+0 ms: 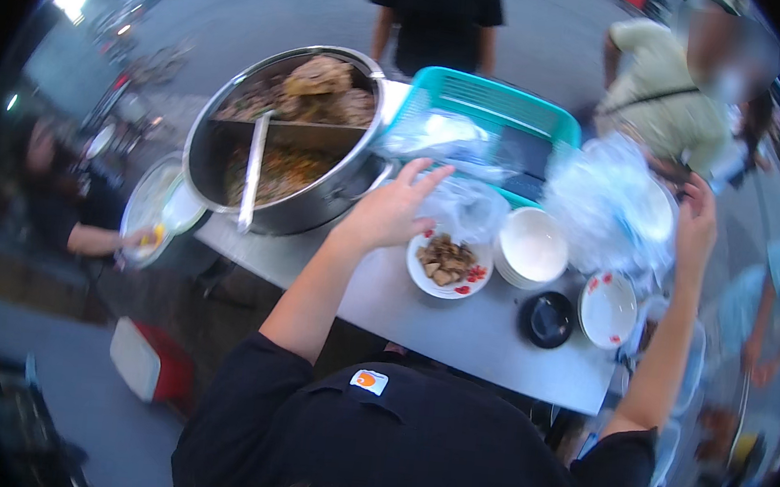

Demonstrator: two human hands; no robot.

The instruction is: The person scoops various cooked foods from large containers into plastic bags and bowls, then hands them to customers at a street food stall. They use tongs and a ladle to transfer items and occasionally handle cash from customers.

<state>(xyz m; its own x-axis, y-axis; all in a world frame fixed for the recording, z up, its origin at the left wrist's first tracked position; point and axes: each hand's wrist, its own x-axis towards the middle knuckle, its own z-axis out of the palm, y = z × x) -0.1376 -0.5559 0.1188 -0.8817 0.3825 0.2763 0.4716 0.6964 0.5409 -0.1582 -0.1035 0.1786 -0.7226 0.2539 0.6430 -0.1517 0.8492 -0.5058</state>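
Note:
My left hand point(394, 204) is stretched over the table with its fingers spread, holding nothing. Just past its fingertips lie a clear plastic bag point(466, 209) and a teal basket point(565, 129), which has more plastic bags and a dark flat thing inside. Below the hand, a white plate with red flowers point(465, 291) bears chopped brown meat point(447, 258). My right hand point(697, 221) is raised at the table's right side, its fingers extended and slightly bent, beside a heap of thin plastic bags point(591, 202) and a white bowl point(656, 213). Whether it touches them is unclear.
A divided steel pot point(270, 223) with meat, stew and a ladle point(254, 169) stands at the left. Stacked white bowls point(532, 248), a black bowl point(547, 320) and a flowered dish point(608, 310) sit near the table edge point(492, 357). People stand beyond the table and at left.

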